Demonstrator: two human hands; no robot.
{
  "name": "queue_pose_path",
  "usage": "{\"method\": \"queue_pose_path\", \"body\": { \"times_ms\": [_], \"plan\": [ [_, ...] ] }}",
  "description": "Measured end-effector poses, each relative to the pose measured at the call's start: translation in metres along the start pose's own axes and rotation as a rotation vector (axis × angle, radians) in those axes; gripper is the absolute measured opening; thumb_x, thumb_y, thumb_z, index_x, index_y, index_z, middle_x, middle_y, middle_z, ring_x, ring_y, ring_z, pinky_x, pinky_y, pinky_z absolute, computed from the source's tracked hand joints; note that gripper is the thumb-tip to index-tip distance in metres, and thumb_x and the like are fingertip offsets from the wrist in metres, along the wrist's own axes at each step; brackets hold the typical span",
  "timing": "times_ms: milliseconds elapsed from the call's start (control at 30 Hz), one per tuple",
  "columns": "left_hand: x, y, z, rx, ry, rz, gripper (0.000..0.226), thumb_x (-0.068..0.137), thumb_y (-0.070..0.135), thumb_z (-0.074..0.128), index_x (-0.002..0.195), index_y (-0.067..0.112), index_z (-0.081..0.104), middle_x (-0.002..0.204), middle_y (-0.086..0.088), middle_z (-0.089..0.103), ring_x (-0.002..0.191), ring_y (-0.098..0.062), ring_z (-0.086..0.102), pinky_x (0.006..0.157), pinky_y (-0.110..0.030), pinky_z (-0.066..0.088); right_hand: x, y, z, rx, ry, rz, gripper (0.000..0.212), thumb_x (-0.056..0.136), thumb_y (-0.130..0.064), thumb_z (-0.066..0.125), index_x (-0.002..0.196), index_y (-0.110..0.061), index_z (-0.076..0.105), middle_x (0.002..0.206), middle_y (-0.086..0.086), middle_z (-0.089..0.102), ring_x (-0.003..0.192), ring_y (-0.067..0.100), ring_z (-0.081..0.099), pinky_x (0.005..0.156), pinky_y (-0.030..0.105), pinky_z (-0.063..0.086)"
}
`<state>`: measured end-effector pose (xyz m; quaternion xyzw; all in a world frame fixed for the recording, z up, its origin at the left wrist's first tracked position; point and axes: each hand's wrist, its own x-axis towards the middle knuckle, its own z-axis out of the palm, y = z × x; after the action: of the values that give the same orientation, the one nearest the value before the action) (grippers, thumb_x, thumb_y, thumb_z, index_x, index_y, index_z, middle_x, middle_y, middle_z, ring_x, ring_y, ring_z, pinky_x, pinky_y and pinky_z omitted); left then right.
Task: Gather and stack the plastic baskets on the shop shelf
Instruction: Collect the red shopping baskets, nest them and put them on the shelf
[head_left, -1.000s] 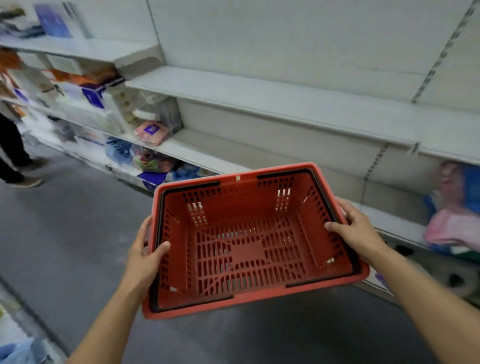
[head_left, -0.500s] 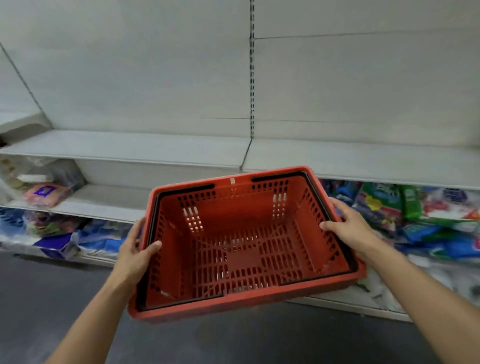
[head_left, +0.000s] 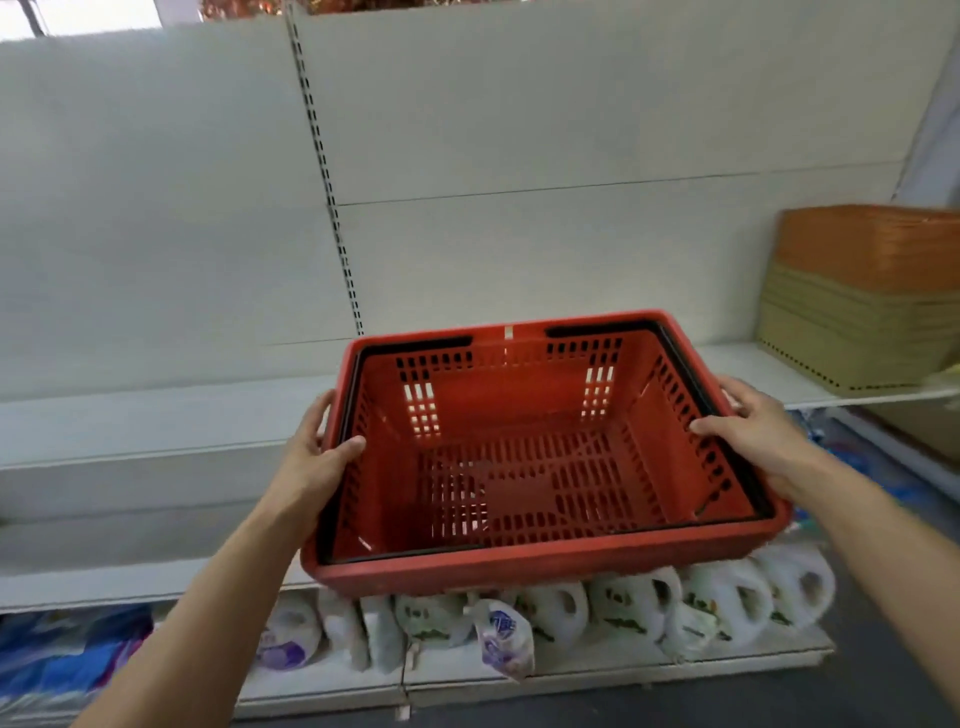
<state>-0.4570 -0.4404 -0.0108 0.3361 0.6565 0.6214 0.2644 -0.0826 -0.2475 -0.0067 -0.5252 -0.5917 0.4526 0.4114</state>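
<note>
I hold an empty red plastic basket (head_left: 540, 467) level in front of me, its black handles folded down along the rim. My left hand (head_left: 317, 457) grips its left rim with the thumb inside. My right hand (head_left: 753, 431) grips the right rim the same way. The basket hangs in front of a bare white shelf (head_left: 156, 415) at about its height. On that shelf at the far right stands a stack of nested baskets (head_left: 862, 296), orange ones on top of olive-green ones.
White pegboard-style back panels with a slotted upright (head_left: 332, 197) rise behind the shelf. The bottom shelf holds white bagged goods (head_left: 571, 618) and blue packs (head_left: 67, 660) at the left. Dark floor lies at the lower right.
My view has swung right along the aisle. The basket has risen to shelf height, still held in both hands. The stack of orange and green baskets has come into view at the right.
</note>
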Motion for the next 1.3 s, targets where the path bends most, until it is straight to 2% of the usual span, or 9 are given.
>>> {"method": "queue_pose_path", "body": {
  "times_ms": [167,367,667,867,967,1033,1133,1200,1300],
  "plan": [
    [0.030,0.043,0.051,-0.003,-0.070,0.050,0.066,0.092,-0.002,0.054,0.145,0.032,0.034,0.094,-0.009,0.070,0.056,-0.010,0.071,0.047,-0.025,0.056,0.035,-0.021,-0.040,0.073,0.060,-0.015,0.068,0.078,0.011,0.060,0.132,-0.029,0.053,0.103,0.021,0.063,0.065,0.028,0.060,0.064,0.036,0.055],
    [0.069,0.074,0.118,-0.024,-0.109,0.055,0.069,0.092,0.001,0.056,0.148,0.031,0.030,0.096,-0.008,0.070,0.065,-0.015,0.074,0.051,-0.029,0.058,0.090,-0.049,-0.085,0.044,0.060,-0.034,0.062,0.082,0.012,0.056,0.120,-0.037,0.049,0.098,0.016,0.061,0.065,0.028,0.058,0.037,0.030,0.053],
    [0.119,0.082,0.212,-0.030,-0.012,-0.001,0.068,0.089,0.001,0.060,0.146,0.030,0.036,0.091,-0.009,0.070,0.064,-0.018,0.072,0.050,-0.028,0.057,0.205,-0.049,-0.129,-0.033,0.009,-0.027,0.065,0.078,0.007,0.062,0.132,-0.028,0.051,0.106,0.017,0.065,0.070,0.027,0.064,0.059,0.031,0.050],
    [0.159,0.088,0.238,0.040,0.018,-0.073,0.070,0.086,0.000,0.065,0.145,0.028,0.040,0.105,-0.019,0.067,0.079,-0.029,0.066,0.077,-0.040,0.054,0.243,-0.045,-0.135,-0.115,0.010,0.014,0.064,0.077,0.005,0.060,0.134,-0.022,0.050,0.102,0.011,0.063,0.069,0.025,0.061,0.054,0.025,0.045],
    [0.165,0.098,0.245,0.206,-0.049,-0.077,0.061,0.088,0.009,0.065,0.142,0.023,0.041,0.118,-0.010,0.061,0.094,-0.029,0.062,0.085,-0.040,0.051,0.262,-0.049,-0.130,-0.203,0.007,0.005,0.062,0.078,0.004,0.060,0.136,-0.016,0.049,0.106,0.011,0.061,0.076,0.025,0.058,0.056,0.025,0.042],
    [0.164,0.101,0.247,0.498,-0.040,0.082,0.049,0.087,0.033,0.062,0.133,0.020,0.048,0.124,-0.008,0.060,0.106,-0.029,0.061,0.093,-0.044,0.049,0.272,-0.051,-0.126,-0.242,-0.008,0.044,0.056,0.080,0.003,0.060,0.133,-0.012,0.049,0.102,0.012,0.057,0.075,0.024,0.056,0.053,0.024,0.040],
    [0.144,0.099,0.257,0.926,0.035,0.352,0.058,0.089,0.060,0.038,0.136,0.028,0.049,0.137,-0.004,0.052,0.127,-0.027,0.048,0.105,-0.050,0.038,0.282,-0.053,-0.123,-0.346,0.002,0.041,0.049,0.080,-0.002,0.064,0.127,-0.005,0.052,0.098,0.014,0.057,0.071,0.025,0.055,0.057,0.027,0.043],
    [0.113,0.094,0.268,1.034,-0.056,0.568,0.060,0.088,0.067,0.024,0.133,0.036,0.051,0.136,0.010,0.052,0.127,-0.014,0.046,0.107,-0.046,0.032,0.286,-0.054,-0.122,-0.410,0.048,0.020,0.052,0.080,-0.007,0.066,0.129,-0.004,0.050,0.108,0.018,0.058,0.089,0.031,0.059,0.071,0.031,0.045],
    [0.081,0.077,0.275,1.182,-0.154,0.763,0.061,0.084,0.075,0.032,0.124,0.039,0.059,0.121,0.017,0.063,0.118,-0.007,0.053,0.104,-0.040,0.034,0.285,-0.060,-0.120,-0.513,0.164,-0.172,0.052,0.085,-0.014,0.061,0.134,-0.004,0.046,0.134,0.021,0.052,0.119,0.036,0.052,0.093,0.037,0.041]
  ]
}}
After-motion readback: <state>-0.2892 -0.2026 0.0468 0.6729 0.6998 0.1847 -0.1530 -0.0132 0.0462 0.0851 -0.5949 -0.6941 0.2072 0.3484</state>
